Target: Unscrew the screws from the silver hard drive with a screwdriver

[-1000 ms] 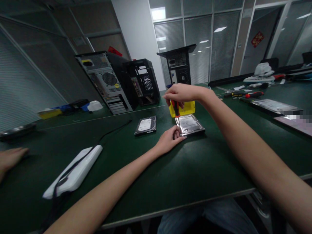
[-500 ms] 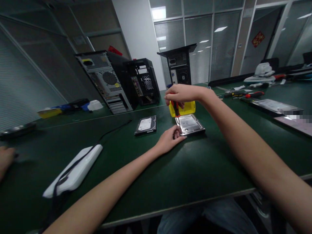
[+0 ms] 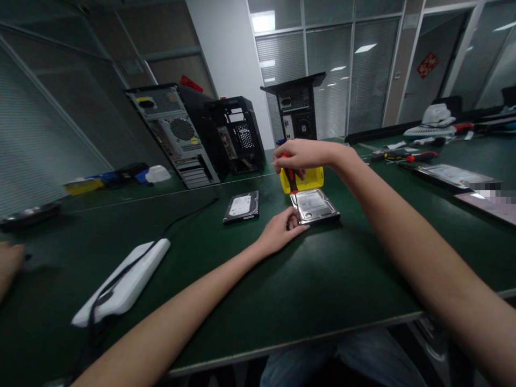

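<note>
A silver hard drive [image 3: 316, 204] lies flat on the green table, label side up. Its left edge is gripped by my left hand [image 3: 280, 228], fingers curled against the corner and thumb along the near side. Above it, my right hand [image 3: 296, 156] is closed round the handle of a red and black screwdriver [image 3: 291, 180], held upright. The screwdriver's tip meets the drive's top near the left edge; the exact spot is too small to make out. Behind the drive stands a yellow bin [image 3: 314, 180], partly covered by my right hand. A second hard drive [image 3: 242, 207] rests to the left.
Computer cases [image 3: 181, 134] stand at the back. A white power strip [image 3: 124, 285] with a black cable lies at left, near another person's hand [image 3: 10, 263]. Pliers and screwdrivers [image 3: 421, 156] and another hard drive [image 3: 455, 174] are on the right.
</note>
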`<state>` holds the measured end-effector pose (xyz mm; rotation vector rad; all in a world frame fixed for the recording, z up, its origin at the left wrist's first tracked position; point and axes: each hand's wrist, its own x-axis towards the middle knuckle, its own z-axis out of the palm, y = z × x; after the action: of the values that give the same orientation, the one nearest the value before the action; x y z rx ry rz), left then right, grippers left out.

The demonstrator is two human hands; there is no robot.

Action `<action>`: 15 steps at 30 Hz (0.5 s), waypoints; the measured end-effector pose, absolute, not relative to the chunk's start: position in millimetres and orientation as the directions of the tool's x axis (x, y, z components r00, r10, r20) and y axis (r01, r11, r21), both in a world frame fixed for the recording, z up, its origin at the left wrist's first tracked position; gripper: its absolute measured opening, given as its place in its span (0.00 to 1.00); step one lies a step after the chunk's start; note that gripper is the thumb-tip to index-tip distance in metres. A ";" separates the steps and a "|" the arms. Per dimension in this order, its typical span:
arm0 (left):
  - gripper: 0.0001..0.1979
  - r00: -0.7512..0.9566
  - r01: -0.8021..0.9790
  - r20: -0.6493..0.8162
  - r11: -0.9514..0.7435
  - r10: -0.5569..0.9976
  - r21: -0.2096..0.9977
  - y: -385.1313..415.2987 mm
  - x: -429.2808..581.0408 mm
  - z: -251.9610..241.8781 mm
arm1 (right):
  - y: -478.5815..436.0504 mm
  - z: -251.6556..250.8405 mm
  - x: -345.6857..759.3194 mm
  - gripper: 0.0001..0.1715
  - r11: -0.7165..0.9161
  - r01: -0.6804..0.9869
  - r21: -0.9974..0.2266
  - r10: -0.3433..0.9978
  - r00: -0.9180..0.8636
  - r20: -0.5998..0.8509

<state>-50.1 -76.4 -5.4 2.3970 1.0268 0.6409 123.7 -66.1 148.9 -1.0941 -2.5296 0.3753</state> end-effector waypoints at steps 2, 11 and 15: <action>0.15 0.614 0.541 0.237 -0.621 0.753 0.567 -76.3 -50.3 -5.8 | -66.9 149.3 124.2 0.16 0.670 0.654 -0.351 0.738 -0.638 0.220; 0.15 0.617 0.537 0.239 -0.623 0.750 0.568 -77.1 -50.6 -4.8 | -68.5 149.1 125.3 0.20 0.680 0.655 -0.330 0.730 -0.649 0.217; 0.15 0.615 0.546 0.234 -0.621 0.753 0.563 -77.4 -49.9 -4.1 | -69.6 147.9 124.2 0.27 0.656 0.648 -0.386 0.749 -0.622 0.227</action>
<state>-49.9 -77.4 -4.1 2.4013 1.0295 0.6358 124.2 -69.6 147.9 -1.1043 -2.5073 0.3787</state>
